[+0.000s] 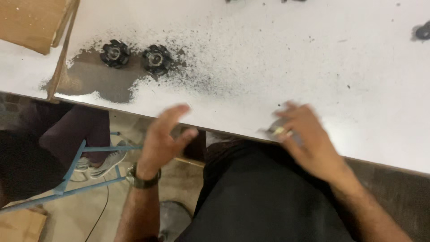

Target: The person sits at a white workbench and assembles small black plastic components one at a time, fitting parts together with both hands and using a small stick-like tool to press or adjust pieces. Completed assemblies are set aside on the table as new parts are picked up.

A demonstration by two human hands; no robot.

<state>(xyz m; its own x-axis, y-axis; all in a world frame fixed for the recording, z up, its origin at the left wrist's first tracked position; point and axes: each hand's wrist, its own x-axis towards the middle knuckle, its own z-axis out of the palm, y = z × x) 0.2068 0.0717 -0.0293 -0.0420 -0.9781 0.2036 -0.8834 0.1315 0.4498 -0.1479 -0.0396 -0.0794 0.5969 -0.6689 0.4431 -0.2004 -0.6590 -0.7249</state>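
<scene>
Head view over a white surface (277, 54) peppered with black dust, a bare worn patch near its front edge where two black star-shaped knobs (115, 53) (156, 58) sit side by side. My left hand (163, 136) hangs open past the edge, fingers spread, holding nothing. My right hand (307, 139) rests at the edge over a small greyish object (277, 130), blurred; whether I grip it, I cannot tell. Below: tan floor, a blue chair frame (71, 172), someone's shoe (105, 161).
</scene>
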